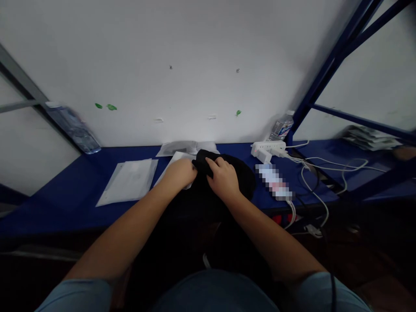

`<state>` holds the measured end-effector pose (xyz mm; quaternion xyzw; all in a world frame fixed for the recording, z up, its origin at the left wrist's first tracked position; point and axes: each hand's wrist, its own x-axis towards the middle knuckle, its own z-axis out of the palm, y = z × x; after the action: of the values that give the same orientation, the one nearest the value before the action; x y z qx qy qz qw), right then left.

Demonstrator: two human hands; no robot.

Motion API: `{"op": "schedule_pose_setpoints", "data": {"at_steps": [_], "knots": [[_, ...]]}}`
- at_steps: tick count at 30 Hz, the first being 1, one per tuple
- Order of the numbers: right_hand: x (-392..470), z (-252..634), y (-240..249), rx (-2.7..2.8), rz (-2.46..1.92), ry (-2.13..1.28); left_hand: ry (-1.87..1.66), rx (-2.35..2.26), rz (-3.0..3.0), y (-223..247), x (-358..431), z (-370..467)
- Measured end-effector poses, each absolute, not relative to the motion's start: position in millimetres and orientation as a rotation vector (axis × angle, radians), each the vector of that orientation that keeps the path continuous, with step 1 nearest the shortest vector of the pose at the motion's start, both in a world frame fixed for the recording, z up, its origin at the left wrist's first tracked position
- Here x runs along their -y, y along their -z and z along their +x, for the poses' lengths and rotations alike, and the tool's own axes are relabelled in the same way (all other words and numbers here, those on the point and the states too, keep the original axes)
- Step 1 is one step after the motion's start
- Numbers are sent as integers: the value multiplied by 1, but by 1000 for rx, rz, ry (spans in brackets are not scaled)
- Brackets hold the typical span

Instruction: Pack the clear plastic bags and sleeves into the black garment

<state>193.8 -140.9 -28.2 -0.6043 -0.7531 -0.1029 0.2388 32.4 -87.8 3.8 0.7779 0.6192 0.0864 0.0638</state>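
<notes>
A black cloth item (242,173) lies bunched over the front part of the blue table, and its lower part merges with the dark area below. My left hand (184,172) is closed on the cloth's left edge, fingers curled and partly hidden. My right hand (223,177) rests on top of the cloth with its fingers bent into a folded part, gripping it. Beneath and behind my left hand lies a white sheet or packet (177,157).
Clear plastic packets (130,180) lie left on the blue table (65,190), others (178,148) by the wall. Bottles stand at left (74,130) and right (282,126). A power strip (268,149), cables and a phone (274,182) are right of the cloth.
</notes>
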Motion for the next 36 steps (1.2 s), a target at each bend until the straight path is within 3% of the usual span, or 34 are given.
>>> {"op": "schedule_pose_setpoints", "data": {"at_steps": [21,26,29,33,36], "knots": [[135,153,14,2331,-1729,453,-271,-1941,2387,-2,93,25],[144,147,22,2477,-1556,431,-151,-1926,2427,-2,97,29],[140,165,10,2547,-1446,310,-166,-1916,2408,1,97,30],[104,197,-17,2595,-1242,-152,-191,-1860,2434,-3,90,29],[71,210,-18,2313,-1449,-162,-182,-1755,2558,-14,76,28]]}}
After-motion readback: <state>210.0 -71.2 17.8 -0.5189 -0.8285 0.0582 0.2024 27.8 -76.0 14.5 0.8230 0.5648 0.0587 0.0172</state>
